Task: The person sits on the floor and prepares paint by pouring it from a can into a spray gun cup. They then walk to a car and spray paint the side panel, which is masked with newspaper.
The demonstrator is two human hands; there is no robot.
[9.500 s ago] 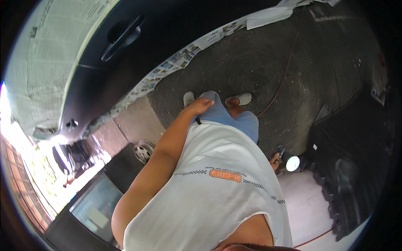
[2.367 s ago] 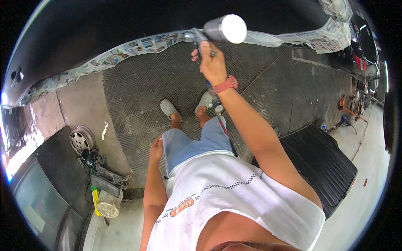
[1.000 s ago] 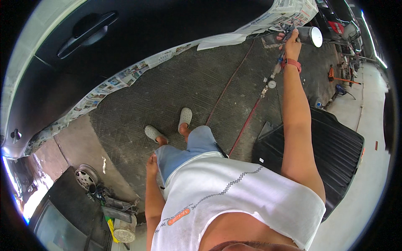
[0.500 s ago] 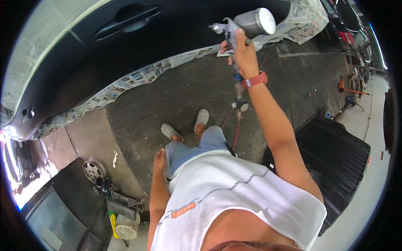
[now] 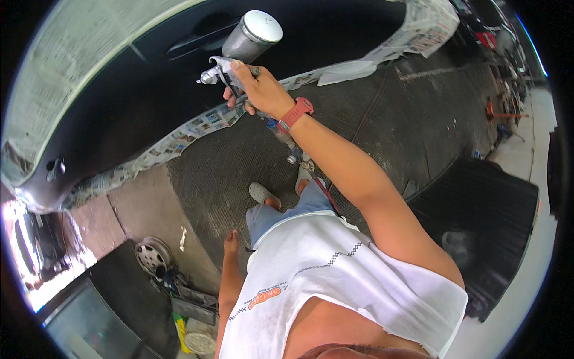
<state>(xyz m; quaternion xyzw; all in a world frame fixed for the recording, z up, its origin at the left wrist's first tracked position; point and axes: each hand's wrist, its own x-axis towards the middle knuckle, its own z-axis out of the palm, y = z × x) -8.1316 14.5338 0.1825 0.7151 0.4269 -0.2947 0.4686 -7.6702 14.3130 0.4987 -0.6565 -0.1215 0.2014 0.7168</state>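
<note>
We see a spray gun (image 5: 224, 69) of bare metal, its cup (image 5: 251, 37) a dull brushed silver with a smooth, paler lid, held in our right hand (image 5: 258, 90), whose wrist carries a matt red band (image 5: 296, 112) that looks like rubber or plastic. The car door (image 5: 149, 96) is black with a soft, even sheen, and its handle (image 5: 194, 39) looks the same. Printed newspaper (image 5: 179, 140), thin and creased, lines its lower edge. The floor (image 5: 239, 167) under us is dark, rough and grainy. Our shirt (image 5: 335, 287) is white matt cloth; the black mat (image 5: 478, 215) is ribbed.
</note>
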